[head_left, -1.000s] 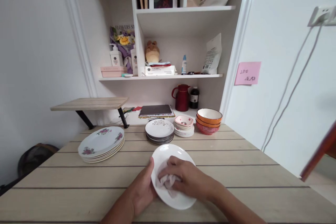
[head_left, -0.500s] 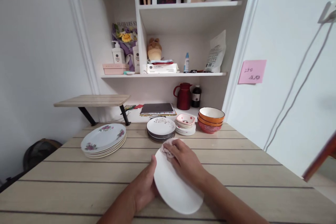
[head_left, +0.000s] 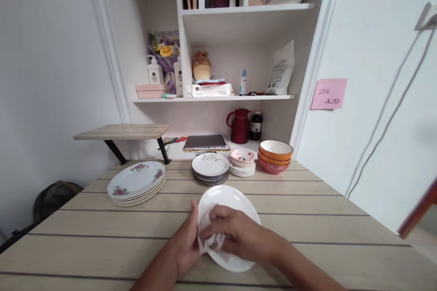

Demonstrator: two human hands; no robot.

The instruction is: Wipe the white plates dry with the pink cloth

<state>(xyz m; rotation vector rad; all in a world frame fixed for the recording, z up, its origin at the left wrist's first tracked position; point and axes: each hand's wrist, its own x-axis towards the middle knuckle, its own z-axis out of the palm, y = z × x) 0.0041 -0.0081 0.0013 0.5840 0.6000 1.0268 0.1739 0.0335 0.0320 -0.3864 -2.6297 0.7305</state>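
A plain white plate [head_left: 239, 200] is held tilted above the near part of the wooden table. My left hand [head_left: 187, 241] grips its left edge, thumb up along the rim and the other fingers hidden beneath. In my right hand [head_left: 239, 232] is a crumpled whitish cloth or tissue [head_left: 213, 241], pressed on the left part of the plate's face. Just beyond the plate stands a stack of dark-edged floral plates [head_left: 210, 166]. Small white dishes [head_left: 243, 170] carry a pink square bowl [head_left: 242, 156] beside that stack.
Large oval floral plates [head_left: 136, 182] are stacked at left, near a small raised wooden shelf [head_left: 121, 132]. Orange and red bowls [head_left: 275, 157] stand stacked at back right. Behind are a closed laptop [head_left: 206, 141], a red jug [head_left: 240, 126] and a dark bottle [head_left: 256, 126].
My right hand has moved the cloth from the plate's far edge down to its near left side. The plate has turned and tilted differently in my left hand.
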